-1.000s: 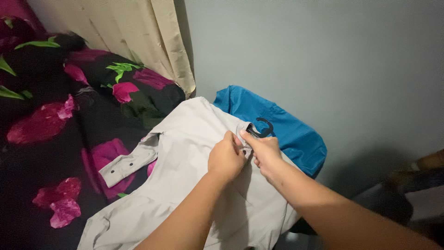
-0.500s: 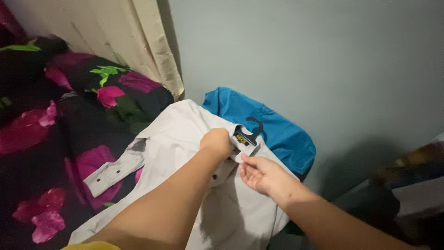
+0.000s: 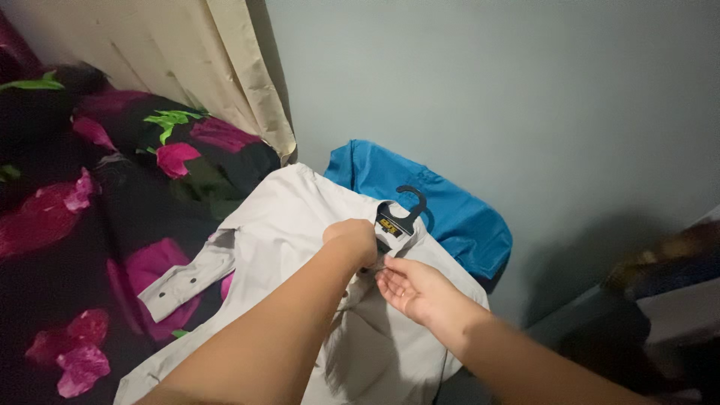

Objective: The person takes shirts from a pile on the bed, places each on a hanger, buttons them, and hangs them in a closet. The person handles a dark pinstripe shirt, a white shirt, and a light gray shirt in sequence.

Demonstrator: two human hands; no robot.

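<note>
A light grey button shirt (image 3: 285, 232) lies spread on the bed with a black hanger (image 3: 401, 211) at its collar, the hook pointing up toward the wall. My left hand (image 3: 352, 238) is closed at the collar just left of the hanger, pinching the fabric there. My right hand (image 3: 411, 289) is palm up just below the collar, fingers apart and touching the shirt front. One cuffed sleeve (image 3: 180, 279) with dark buttons lies out to the left.
A bright blue garment (image 3: 442, 206) lies under the shirt against the grey wall. The bed has a black cover with pink flowers (image 3: 82, 225). A beige curtain (image 3: 217, 67) hangs at the back left. Dark clutter sits at the right edge.
The hanger's hook now stands out more clearly above the collar. My right hand has drawn back from the collar and opened below it; my left hand stays at the collar.
</note>
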